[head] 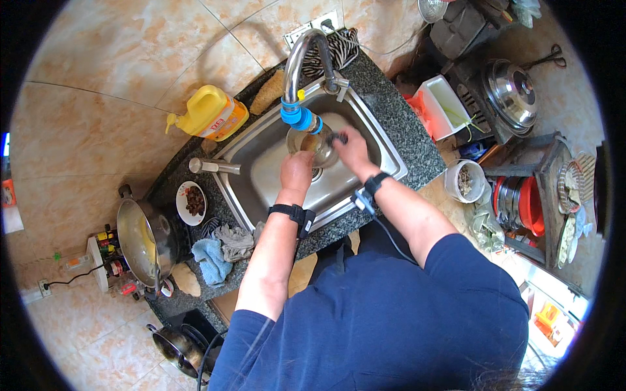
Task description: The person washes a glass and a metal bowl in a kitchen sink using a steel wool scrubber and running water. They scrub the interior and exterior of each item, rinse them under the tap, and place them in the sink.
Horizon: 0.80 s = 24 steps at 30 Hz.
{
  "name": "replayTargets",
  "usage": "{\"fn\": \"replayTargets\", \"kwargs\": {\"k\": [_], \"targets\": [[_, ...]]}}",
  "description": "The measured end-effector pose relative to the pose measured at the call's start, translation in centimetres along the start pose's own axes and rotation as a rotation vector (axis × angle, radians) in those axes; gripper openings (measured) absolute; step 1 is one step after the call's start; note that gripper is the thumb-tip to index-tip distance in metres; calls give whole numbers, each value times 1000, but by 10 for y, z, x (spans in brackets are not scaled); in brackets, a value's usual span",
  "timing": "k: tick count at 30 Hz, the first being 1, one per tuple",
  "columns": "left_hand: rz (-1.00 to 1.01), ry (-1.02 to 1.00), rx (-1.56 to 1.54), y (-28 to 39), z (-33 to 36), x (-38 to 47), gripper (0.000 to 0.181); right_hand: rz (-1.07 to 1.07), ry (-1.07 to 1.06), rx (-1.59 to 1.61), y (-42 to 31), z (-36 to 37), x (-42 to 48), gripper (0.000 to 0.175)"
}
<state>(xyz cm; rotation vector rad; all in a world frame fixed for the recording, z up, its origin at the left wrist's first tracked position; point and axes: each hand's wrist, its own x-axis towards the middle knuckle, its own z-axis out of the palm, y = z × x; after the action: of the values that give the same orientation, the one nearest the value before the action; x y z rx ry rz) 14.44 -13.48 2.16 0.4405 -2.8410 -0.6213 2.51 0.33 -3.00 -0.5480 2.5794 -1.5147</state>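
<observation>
My left hand (296, 172) grips the near rim of a clear, round glass-like vessel (323, 151), held over the stainless steel sink (266, 176) beneath the faucet's blue spout attachment (299, 117). My right hand (353, 150) is blurred at the vessel's right side, its fingers around a small dark piece (339, 139). Whether that piece is the vessel's handle or a separate thing, I cannot tell. The spout attachment hides part of the vessel's far side. A curved metal faucet (292, 63) rises from the sink's back corner.
A yellow pump jug (215, 115) stands behind the sink's left side. Left lie a white bowl of dark food (191, 203), a large pot (139, 239), a blue cloth (212, 261) and a grey cloth (236, 242). Rightward are a white bin (442, 107), a clear bucket (464, 181) and a shelf (540, 181).
</observation>
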Motion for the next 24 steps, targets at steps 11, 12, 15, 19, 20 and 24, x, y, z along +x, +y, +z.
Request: {"fn": "replayTargets", "kwargs": {"k": [11, 12, 15, 19, 20, 24], "targets": [[-43, 4, -29, 3, -4, -4, 15, -58, -489, -201, -6, -7, -39, 25], [-46, -1, -35, 2, -3, -4, 15, -27, -454, -204, -6, -7, -39, 25], [-45, -49, -45, 1, -8, -2, 18, 49, -172, -83, -7, -4, -13, 24], [-68, -12, -59, 21, -38, -8, 19, -173, -111, -161, -11, -2, 16, 21], [-24, -1, 8, 30, -54, -11, 19, -175, -218, -184, -13, -4, 15, 21], [133, -349, 187, 83, -146, -21, 17, -122, -370, -267, -21, -22, -3, 24]]}}
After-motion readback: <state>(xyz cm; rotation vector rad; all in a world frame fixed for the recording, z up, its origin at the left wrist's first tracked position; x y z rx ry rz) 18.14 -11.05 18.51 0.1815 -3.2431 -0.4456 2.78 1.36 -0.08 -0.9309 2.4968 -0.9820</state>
